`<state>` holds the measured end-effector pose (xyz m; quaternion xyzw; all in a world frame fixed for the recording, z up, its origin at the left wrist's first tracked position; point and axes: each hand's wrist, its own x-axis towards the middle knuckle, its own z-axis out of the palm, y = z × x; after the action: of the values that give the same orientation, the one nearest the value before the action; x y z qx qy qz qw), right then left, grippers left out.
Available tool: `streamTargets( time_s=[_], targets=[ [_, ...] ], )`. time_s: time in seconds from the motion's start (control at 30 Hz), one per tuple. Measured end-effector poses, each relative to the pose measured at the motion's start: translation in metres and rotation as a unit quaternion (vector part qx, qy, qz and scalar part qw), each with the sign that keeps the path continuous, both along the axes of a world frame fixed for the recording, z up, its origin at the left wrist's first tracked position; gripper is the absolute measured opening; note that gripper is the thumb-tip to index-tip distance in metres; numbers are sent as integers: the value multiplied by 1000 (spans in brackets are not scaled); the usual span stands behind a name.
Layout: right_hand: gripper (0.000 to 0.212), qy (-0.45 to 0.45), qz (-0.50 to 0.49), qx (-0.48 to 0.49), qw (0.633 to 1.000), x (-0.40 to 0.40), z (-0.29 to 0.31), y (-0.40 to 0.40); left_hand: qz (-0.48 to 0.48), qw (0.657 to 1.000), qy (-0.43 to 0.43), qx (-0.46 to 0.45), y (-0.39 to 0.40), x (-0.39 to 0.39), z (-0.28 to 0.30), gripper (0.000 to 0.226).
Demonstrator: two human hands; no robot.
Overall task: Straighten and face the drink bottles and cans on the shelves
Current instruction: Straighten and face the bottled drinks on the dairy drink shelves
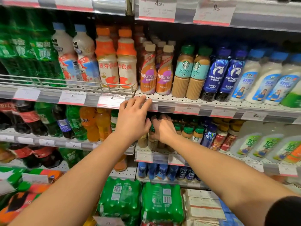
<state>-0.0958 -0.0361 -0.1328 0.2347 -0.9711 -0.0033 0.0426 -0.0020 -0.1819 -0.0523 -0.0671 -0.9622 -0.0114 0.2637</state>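
Right hand (161, 129) clamped on green-capped tan coffee bottle (152, 139); left hand (133, 116) fingers straight, touching grey perforated metal shelf edge (211, 105).

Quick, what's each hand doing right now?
Left hand: open, fingers resting on the shelf edge.
Right hand: gripping a green-capped bottle on the shelf below.

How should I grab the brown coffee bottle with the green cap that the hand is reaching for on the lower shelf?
Take the coffee bottle by its narrow neck just under the green cap, coming from the front. It stands upright with bottles close beside it, so the sides are probably hard to reach. The right hand is already curled there.
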Motion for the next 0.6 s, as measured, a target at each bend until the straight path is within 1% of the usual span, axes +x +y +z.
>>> streamTargets(
  time_s=[0.13, 0.27, 0.33, 0.43, 0.6],
  targets=[
    [86, -10, 0, 14, 1000, -9, -2, -3, 1, 1000, 5, -1, -1, 0, -1, 68],
    [77, -46, -1, 21, 999, -18, 3, 1, 6, 1000, 4, -1, 0, -2, -1, 69],
    [76, -61, 6, 35, 997, -20, 3, 2, 9, 1000, 1, -3, 1, -2, -1, 69],
    [79, -57, 12, 36, 998, -21, -2, 2, 10, 1000, -3, -5, 2, -2, -1, 69],
    [74, -63, 5, 46, 997, -20, -2, 1, 10, 1000, -6, -5, 4, 0, 1, 70]
  ],
)
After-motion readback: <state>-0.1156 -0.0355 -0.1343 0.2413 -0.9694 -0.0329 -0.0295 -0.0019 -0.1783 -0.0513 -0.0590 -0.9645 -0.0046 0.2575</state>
